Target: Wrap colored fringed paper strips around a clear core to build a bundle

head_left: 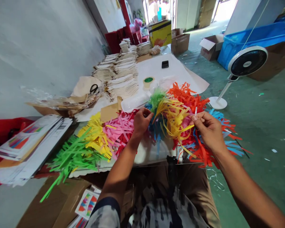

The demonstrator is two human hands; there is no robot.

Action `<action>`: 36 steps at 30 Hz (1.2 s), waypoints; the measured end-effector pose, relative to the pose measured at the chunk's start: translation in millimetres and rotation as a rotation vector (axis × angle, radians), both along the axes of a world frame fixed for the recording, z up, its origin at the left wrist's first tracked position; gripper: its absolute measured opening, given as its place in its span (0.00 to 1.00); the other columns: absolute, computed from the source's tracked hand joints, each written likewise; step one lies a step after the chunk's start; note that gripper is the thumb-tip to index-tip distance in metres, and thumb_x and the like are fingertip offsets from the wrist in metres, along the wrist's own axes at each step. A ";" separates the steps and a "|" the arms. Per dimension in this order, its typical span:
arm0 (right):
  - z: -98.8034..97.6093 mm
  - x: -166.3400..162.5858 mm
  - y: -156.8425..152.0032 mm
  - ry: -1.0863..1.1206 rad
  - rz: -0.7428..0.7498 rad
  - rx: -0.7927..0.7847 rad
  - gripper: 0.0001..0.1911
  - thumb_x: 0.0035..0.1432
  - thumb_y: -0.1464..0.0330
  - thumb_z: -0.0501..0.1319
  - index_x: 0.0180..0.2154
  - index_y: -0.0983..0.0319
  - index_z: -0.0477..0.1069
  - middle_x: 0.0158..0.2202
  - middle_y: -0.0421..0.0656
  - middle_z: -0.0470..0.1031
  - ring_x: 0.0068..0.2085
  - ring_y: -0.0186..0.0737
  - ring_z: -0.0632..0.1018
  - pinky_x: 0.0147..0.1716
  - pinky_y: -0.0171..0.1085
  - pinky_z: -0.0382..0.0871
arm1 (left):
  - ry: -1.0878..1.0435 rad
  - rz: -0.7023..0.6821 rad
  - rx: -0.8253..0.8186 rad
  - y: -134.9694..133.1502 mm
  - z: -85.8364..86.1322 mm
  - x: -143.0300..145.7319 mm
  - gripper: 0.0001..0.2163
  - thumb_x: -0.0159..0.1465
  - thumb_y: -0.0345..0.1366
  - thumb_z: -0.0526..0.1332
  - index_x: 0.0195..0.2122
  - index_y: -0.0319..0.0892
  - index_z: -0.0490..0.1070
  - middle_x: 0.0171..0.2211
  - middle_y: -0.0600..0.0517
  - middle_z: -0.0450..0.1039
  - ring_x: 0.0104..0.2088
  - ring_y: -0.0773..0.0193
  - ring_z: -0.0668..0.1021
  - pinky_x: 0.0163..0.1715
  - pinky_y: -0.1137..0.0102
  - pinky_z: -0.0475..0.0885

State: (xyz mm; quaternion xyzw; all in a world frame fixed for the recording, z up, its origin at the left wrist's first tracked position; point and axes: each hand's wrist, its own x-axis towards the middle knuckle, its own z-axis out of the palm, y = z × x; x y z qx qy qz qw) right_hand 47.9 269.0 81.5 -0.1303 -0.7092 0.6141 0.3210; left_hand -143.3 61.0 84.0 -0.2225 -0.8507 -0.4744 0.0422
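Note:
My left hand (142,122) is closed, with thumb and fingertips together at the edge of a blue paper tassel (154,125); what lies between them is hidden. My right hand (207,126) pinches a small white strip (196,110) between thumb and forefinger. Between the hands lies a yellow paper tassel (174,115), with a light green tassel (157,98) behind it. Orange-red fringe (188,98) spreads beyond my right hand. Pink fringe (120,125), bright yellow fringe (96,133) and green fringe (77,155) run to the left along the table's near edge.
A tape roll (148,82) and a phone (165,64) lie on the white sheet. Bundled stacks (123,72) stand along the wall side, near black scissors (93,88). Printed cards (28,139) are piled at left. A fan (247,61) stands on the floor at right.

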 end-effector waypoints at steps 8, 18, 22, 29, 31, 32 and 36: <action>2.8 2.0 -0.5 0.022 0.001 -0.015 0.17 0.62 0.51 0.69 0.33 0.57 0.75 0.26 0.38 0.71 0.27 0.35 0.67 0.27 0.36 0.60 | 0.210 0.040 0.351 -6.8 42.4 -25.3 0.02 0.63 0.32 0.65 0.37 0.42 0.73 0.31 0.56 0.75 0.32 0.68 0.79 0.36 0.74 0.75; 1.3 6.6 14.4 0.054 -0.078 -0.027 0.16 0.60 0.52 0.71 0.34 0.56 0.77 0.25 0.38 0.72 0.27 0.36 0.70 0.28 0.36 0.62 | 0.623 0.237 0.137 -17.3 50.0 -13.7 0.04 0.66 0.30 0.63 0.41 0.42 0.77 0.36 0.53 0.77 0.33 0.68 0.77 0.32 0.75 0.72; 7.0 5.7 10.8 0.031 -0.054 0.005 0.15 0.58 0.53 0.73 0.33 0.56 0.78 0.25 0.37 0.70 0.25 0.34 0.66 0.25 0.35 0.58 | 0.671 0.003 0.075 -12.7 49.1 -0.3 0.04 0.68 0.31 0.66 0.42 0.43 0.79 0.36 0.52 0.79 0.34 0.67 0.79 0.37 0.72 0.76; 8.7 3.0 -1.5 0.046 -0.028 0.073 0.13 0.61 0.55 0.70 0.34 0.58 0.77 0.26 0.36 0.69 0.26 0.33 0.65 0.25 0.34 0.59 | 0.891 -0.395 0.091 2.6 77.5 45.3 0.08 0.71 0.31 0.65 0.48 0.46 0.81 0.47 0.48 0.81 0.50 0.63 0.81 0.47 0.67 0.79; 9.4 3.4 -3.1 0.062 -0.027 0.065 0.13 0.61 0.56 0.70 0.34 0.58 0.77 0.26 0.36 0.70 0.26 0.33 0.67 0.26 0.33 0.60 | 0.825 -0.515 0.162 8.9 83.7 59.1 0.09 0.72 0.30 0.65 0.50 0.47 0.80 0.45 0.49 0.82 0.47 0.65 0.83 0.47 0.68 0.79; 10.1 3.7 -3.8 0.068 -0.021 0.056 0.13 0.61 0.56 0.70 0.35 0.58 0.77 0.26 0.36 0.71 0.26 0.33 0.68 0.26 0.33 0.62 | 0.754 -0.559 0.203 13.4 84.2 64.8 0.09 0.72 0.30 0.65 0.50 0.47 0.81 0.44 0.50 0.83 0.44 0.66 0.84 0.45 0.70 0.80; 13.4 4.4 -6.8 0.059 0.064 -0.010 0.15 0.59 0.54 0.72 0.34 0.58 0.77 0.26 0.37 0.74 0.26 0.34 0.72 0.28 0.34 0.67 | 0.305 -0.590 0.320 37.1 69.3 74.5 0.09 0.67 0.34 0.71 0.48 0.48 0.81 0.39 0.53 0.85 0.34 0.68 0.84 0.32 0.74 0.79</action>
